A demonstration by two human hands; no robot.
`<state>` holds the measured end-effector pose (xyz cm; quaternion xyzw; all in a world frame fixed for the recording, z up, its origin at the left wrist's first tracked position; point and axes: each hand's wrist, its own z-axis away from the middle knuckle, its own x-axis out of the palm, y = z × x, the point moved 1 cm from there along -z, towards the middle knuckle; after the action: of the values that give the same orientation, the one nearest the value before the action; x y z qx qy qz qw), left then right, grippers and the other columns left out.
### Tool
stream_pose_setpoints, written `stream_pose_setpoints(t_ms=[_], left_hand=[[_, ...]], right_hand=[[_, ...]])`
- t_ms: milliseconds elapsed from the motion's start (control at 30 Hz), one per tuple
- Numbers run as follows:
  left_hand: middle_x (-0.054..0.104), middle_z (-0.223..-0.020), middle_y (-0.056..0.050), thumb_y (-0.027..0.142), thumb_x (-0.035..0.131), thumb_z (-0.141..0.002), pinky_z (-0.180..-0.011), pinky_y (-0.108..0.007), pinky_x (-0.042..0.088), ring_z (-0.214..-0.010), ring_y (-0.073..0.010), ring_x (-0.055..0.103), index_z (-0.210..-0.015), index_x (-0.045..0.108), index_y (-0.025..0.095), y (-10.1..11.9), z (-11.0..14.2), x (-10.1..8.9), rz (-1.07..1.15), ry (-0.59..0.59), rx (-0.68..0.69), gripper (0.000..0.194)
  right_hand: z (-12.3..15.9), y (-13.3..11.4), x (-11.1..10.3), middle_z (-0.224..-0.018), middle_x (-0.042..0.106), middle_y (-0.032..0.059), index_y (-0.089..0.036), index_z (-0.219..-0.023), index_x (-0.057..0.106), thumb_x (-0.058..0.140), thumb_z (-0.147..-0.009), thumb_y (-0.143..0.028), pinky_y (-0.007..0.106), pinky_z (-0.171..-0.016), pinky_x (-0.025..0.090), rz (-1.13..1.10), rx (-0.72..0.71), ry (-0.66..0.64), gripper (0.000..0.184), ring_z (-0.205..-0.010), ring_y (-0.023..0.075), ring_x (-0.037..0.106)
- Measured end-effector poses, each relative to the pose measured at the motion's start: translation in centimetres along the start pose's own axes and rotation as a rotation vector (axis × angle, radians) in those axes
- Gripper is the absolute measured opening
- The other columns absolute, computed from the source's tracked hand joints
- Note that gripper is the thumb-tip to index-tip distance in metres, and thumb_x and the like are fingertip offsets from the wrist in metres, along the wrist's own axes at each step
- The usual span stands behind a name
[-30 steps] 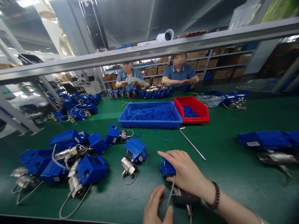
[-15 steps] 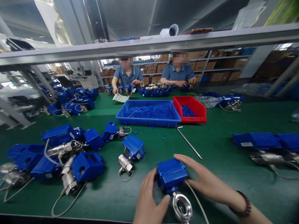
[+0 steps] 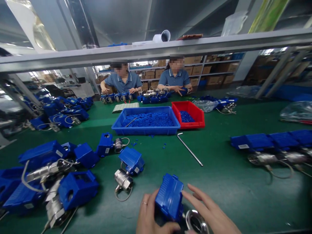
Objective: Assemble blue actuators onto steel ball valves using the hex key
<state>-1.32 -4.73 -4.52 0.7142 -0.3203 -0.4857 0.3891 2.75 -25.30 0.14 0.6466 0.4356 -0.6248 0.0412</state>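
On the near part of the bench point(image 3: 151, 156), the blue housing point(image 3: 170, 196) is sitting tilted between the hands, its hard shell probably feeling stiff and slightly slippery, with the metal ring point(image 3: 189, 217) likely pulling weight to the lower right. The left hand point(image 3: 151, 217) is curling a part-closed grip around the housing's left side; the right hand point(image 3: 212, 213) is spreading its grip alongside, contact unclear, and the broad shell sides are seemingly offering the surest hold.
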Motion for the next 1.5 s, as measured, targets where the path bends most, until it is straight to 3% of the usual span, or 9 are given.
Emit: stream_pose_setpoints(t_ms=[133,300,467,667,767,933,1167,1333,1500], left_hand=[[0.061,-0.090,-0.005,0.052,0.055,-0.087,-0.064,-0.026,0.053,-0.072,-0.0177,0.060,-0.120,0.059,0.025,0.2,0.5,0.0,0.047,0.097,0.178,0.043],[0.065,-0.089,-0.005,0.047,0.051,-0.090,-0.074,-0.029,0.054,-0.081,-0.0194,0.062,-0.108,0.065,0.026,1.9,-0.9,-2.8,-0.209,0.169,0.388,0.031],[0.054,-0.123,-0.015,0.032,0.057,-0.085,-0.100,-0.049,0.043,-0.118,-0.0292,0.049,-0.128,0.050,0.017,1.2,-4.9,-8.6,-0.458,0.356,0.172,0.045],[0.041,-0.136,-0.018,0.031,0.079,-0.062,-0.101,-0.044,0.044,-0.124,-0.0312,0.047,-0.142,0.028,0.015,0.6,-10.5,-9.7,-0.509,0.256,0.029,0.097],[0.043,-0.129,-0.015,0.026,0.081,-0.059,-0.097,-0.042,0.048,-0.114,-0.0295,0.055,-0.138,0.037,0.017,1.0,-11.1,-8.6,-0.563,0.303,0.031,0.090],[0.035,-0.137,-0.014,0.005,0.063,-0.075,-0.105,-0.057,0.036,-0.129,-0.0371,0.038,-0.133,0.048,0.028,1.3,-8.7,-6.6,-0.749,0.450,0.136,0.064],[0.055,-0.131,-0.008,0.000,0.058,-0.078,-0.094,-0.048,0.049,-0.114,-0.0297,0.054,-0.122,0.058,0.033,3.8,-6.1,-5.9,-0.794,0.105,0.278,0.055],[0.044,-0.141,-0.008,0.009,0.074,-0.066,-0.111,-0.053,0.030,-0.132,-0.0315,0.036,-0.131,0.051,0.027,6.0,-9.5,-9.9,-0.651,-0.044,0.210,0.071],[0.056,-0.123,-0.007,0.023,0.086,-0.051,-0.101,-0.041,0.045,-0.112,-0.0268,0.056,-0.118,0.062,0.025,5.1,-12.8,-11.8,-0.455,-0.152,0.071,0.071]], right_hand=[[-1.6,-0.1,-0.4,-0.141,0.044,0.0048,-0.027,-0.145,0.036,0.058,-0.071,-0.011,0.036,-0.104,0.044,-0.170,0.155,-0.023,0.079,-0.126,0.0245,0.046],[-3.2,1.0,-2.1,-0.123,0.060,0.0078,-0.022,-0.146,0.034,0.059,-0.073,-0.023,0.036,-0.099,0.046,-0.548,0.262,-0.187,0.077,-0.109,0.0245,0.060],[-5.5,4.5,-2.5,-0.121,0.061,0.0121,-0.019,-0.136,0.049,0.069,-0.070,-0.056,0.041,-0.099,0.045,-0.910,0.195,-0.314,0.078,-0.116,0.0307,0.054],[-7.2,5.5,-3.7,-0.123,0.059,0.0121,-0.025,-0.104,0.073,0.064,-0.066,-0.064,0.059,-0.102,0.038,-0.226,0.189,0.044,0.055,-0.118,0.0397,0.050],[-7.3,5.5,-4.4,-0.124,0.060,0.0096,-0.027,-0.107,0.071,0.057,-0.069,-0.068,0.057,-0.094,0.047,-0.234,0.191,0.173,0.058,-0.117,0.0380,0.052],[-7.6,7.8,-4.0,-0.115,0.065,0.0096,-0.024,-0.103,0.071,0.061,-0.065,-0.066,0.043,-0.076,0.060,-0.419,0.383,0.224,0.058,-0.105,0.0350,0.062],[-7.0,9.7,-3.3,-0.117,0.065,0.0098,-0.022,-0.111,0.068,0.072,-0.066,-0.056,0.038,-0.091,0.055,-0.705,0.472,0.033,0.057,-0.110,0.0329,0.059],[-6.8,8.8,-3.4,-0.119,0.063,0.0113,-0.020,-0.109,0.069,0.071,-0.066,-0.058,0.039,-0.092,0.053,-0.753,0.443,0.110,0.058,-0.110,0.0324,0.059],[-7.0,8.7,-3.6,-0.118,0.063,0.0131,-0.018,-0.107,0.069,0.072,-0.066,-0.057,0.039,-0.090,0.055,-0.776,0.405,0.060,0.057,-0.109,0.0327,0.060]])
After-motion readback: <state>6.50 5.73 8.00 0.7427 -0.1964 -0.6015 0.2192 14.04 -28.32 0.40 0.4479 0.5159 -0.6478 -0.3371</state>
